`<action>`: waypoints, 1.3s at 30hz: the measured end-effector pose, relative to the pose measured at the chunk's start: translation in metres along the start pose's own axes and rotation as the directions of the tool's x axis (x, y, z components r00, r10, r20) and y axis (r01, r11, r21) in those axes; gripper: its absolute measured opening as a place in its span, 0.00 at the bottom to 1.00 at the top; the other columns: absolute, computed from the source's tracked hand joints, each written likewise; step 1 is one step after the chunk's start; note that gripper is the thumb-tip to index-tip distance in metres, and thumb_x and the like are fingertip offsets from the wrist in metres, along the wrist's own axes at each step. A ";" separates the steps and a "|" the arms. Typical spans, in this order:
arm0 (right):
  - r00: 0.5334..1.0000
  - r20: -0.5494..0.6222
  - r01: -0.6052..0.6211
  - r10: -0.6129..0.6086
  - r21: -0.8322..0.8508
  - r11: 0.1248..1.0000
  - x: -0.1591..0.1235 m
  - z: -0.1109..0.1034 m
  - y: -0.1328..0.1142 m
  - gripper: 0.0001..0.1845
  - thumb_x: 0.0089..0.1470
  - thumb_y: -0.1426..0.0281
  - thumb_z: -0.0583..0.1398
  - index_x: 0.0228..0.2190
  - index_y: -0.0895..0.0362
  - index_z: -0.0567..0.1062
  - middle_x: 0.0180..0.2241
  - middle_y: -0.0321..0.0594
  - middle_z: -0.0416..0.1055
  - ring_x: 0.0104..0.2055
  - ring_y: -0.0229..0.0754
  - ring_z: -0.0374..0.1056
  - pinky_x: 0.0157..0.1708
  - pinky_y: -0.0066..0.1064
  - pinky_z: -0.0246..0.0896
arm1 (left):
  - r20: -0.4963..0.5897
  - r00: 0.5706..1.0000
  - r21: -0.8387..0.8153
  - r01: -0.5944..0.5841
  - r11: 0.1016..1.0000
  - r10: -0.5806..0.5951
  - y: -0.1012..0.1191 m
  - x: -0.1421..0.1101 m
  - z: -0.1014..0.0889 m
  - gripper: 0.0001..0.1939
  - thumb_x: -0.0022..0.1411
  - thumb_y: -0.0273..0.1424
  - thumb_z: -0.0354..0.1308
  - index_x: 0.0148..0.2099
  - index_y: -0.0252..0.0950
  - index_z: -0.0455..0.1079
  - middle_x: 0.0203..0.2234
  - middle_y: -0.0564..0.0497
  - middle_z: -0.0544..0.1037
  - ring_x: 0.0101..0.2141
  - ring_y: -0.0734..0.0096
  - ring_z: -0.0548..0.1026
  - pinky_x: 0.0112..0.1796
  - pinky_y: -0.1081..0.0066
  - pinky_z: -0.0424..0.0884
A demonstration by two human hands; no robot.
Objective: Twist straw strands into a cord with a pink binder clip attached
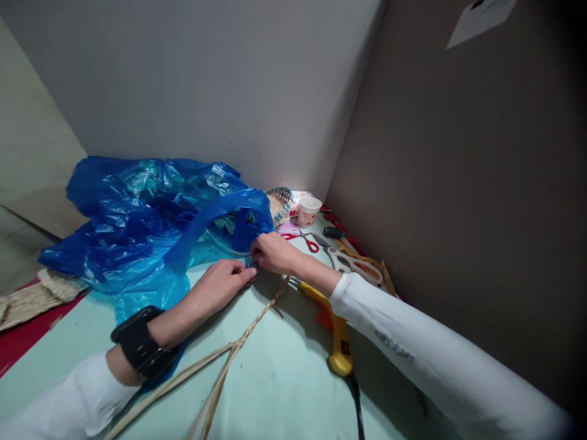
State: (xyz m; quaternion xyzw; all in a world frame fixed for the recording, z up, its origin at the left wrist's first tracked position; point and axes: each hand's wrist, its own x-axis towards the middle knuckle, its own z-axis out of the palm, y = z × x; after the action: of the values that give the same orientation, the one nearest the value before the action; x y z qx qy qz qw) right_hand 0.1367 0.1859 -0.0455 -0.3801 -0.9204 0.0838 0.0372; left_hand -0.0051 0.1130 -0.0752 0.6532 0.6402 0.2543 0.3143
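Observation:
My left hand, with a black watch on its wrist, is closed, thumb and fingers pressed on a small dark object. Just beyond it my right hand pinches its fingertips together at the edge of a crumpled blue plastic bag. What the right fingers hold is hidden. Below both hands, a braided straw strand runs toward me and splits into loose lengths. Under my right forearm lies a yellow corded tool with a metal tip, partly covered by the arm.
Behind my right hand stand a woven basket and a paper cup. Red-handled scissors, larger white-handled scissors and a dark thread spool lie nearby. Grey panels wall the back and right. A woven strip lies at left.

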 end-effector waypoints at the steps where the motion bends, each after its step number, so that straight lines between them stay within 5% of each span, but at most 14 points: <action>1: 1.000 0.012 -0.004 0.003 0.028 1.000 0.002 0.000 0.004 0.11 0.52 0.75 0.58 0.35 0.60 0.80 0.34 0.46 0.78 0.35 0.43 0.71 0.30 0.27 0.56 | 0.006 1.000 0.002 -0.003 1.000 0.003 0.000 -0.001 0.000 0.18 0.56 0.44 0.52 0.21 0.39 0.64 0.16 0.55 0.67 0.21 0.67 0.65 0.23 0.70 0.53; 7: 1.000 -0.008 -0.013 0.014 0.142 0.990 -0.011 0.009 0.017 0.10 0.52 0.76 0.59 0.34 0.61 0.81 0.32 0.44 0.79 0.33 0.41 0.70 0.30 0.26 0.55 | -0.002 1.000 0.032 0.009 0.999 -0.009 0.004 -0.008 0.002 0.17 0.55 0.44 0.55 0.21 0.38 0.64 0.15 0.56 0.64 0.21 0.70 0.61 0.24 0.70 0.50; 13: 0.993 -0.121 0.022 0.002 0.200 0.979 -0.045 0.011 0.016 0.16 0.56 0.77 0.55 0.44 0.62 0.77 0.36 0.47 0.77 0.36 0.43 0.70 0.35 0.28 0.57 | 0.040 0.999 -0.048 0.038 0.998 -0.036 0.007 -0.008 0.003 0.19 0.54 0.46 0.55 0.21 0.37 0.66 0.14 0.57 0.64 0.20 0.71 0.60 0.24 0.70 0.49; 17: 0.975 -0.089 0.222 -0.204 0.307 0.925 -0.053 0.007 0.013 0.26 0.53 0.80 0.58 0.54 0.56 0.70 0.43 0.41 0.76 0.41 0.40 0.70 0.41 0.27 0.59 | 0.125 0.989 -0.181 0.098 0.979 -0.076 0.010 -0.013 0.003 0.20 0.55 0.48 0.52 0.23 0.37 0.64 0.11 0.57 0.61 0.17 0.74 0.58 0.22 0.72 0.49; 20: 0.947 -0.118 0.323 -0.300 0.356 0.877 -0.051 0.010 0.013 0.22 0.53 0.79 0.61 0.50 0.59 0.72 0.41 0.42 0.76 0.40 0.41 0.69 0.41 0.28 0.59 | 0.181 0.978 -0.275 0.149 0.950 -0.102 0.014 -0.019 0.002 0.18 0.55 0.46 0.51 0.27 0.36 0.65 0.12 0.58 0.61 0.16 0.76 0.56 0.20 0.73 0.47; 25: 0.918 -0.235 0.380 -0.320 0.291 0.878 -0.047 0.021 0.016 0.11 0.56 0.77 0.62 0.43 0.61 0.76 0.37 0.43 0.74 0.37 0.40 0.67 0.38 0.28 0.58 | 0.170 0.978 -0.349 0.175 0.921 -0.122 0.014 -0.023 0.000 0.14 0.52 0.41 0.55 0.29 0.34 0.66 0.13 0.59 0.61 0.15 0.79 0.55 0.19 0.75 0.48; 31: 0.887 -0.265 0.414 -0.378 0.095 0.905 -0.043 0.027 0.023 0.16 0.56 0.78 0.60 0.47 0.59 0.74 0.43 0.47 0.69 0.45 0.45 0.63 0.43 0.33 0.57 | 0.162 0.980 -0.340 0.165 0.926 -0.115 0.008 -0.022 0.001 0.16 0.50 0.41 0.56 0.32 0.32 0.69 0.16 0.57 0.64 0.17 0.78 0.56 0.19 0.74 0.50; 35: 0.875 -0.226 0.442 -0.428 0.015 0.897 -0.040 0.026 0.024 0.14 0.57 0.76 0.60 0.47 0.60 0.74 0.43 0.48 0.70 0.45 0.45 0.63 0.43 0.32 0.57 | 0.105 0.987 -0.253 0.142 0.957 -0.119 0.007 -0.022 -0.004 0.17 0.51 0.43 0.54 0.34 0.33 0.71 0.19 0.54 0.66 0.19 0.75 0.59 0.21 0.72 0.53; 39: 0.868 -0.201 0.463 -0.455 -0.008 0.886 -0.040 0.024 0.024 0.13 0.58 0.76 0.60 0.45 0.60 0.75 0.42 0.47 0.71 0.44 0.45 0.64 0.42 0.32 0.57 | -0.100 0.991 -0.045 0.084 0.995 -0.088 0.013 -0.035 -0.013 0.12 0.51 0.41 0.55 0.31 0.37 0.70 0.21 0.53 0.68 0.23 0.70 0.61 0.26 0.70 0.53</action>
State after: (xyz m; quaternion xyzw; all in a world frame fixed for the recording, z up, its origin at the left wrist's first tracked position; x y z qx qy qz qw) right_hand 0.1780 0.1714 -0.0733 -0.1562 -0.9741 0.0531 0.1546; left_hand -0.0080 0.0796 -0.0545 0.6048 0.6776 0.2866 0.3049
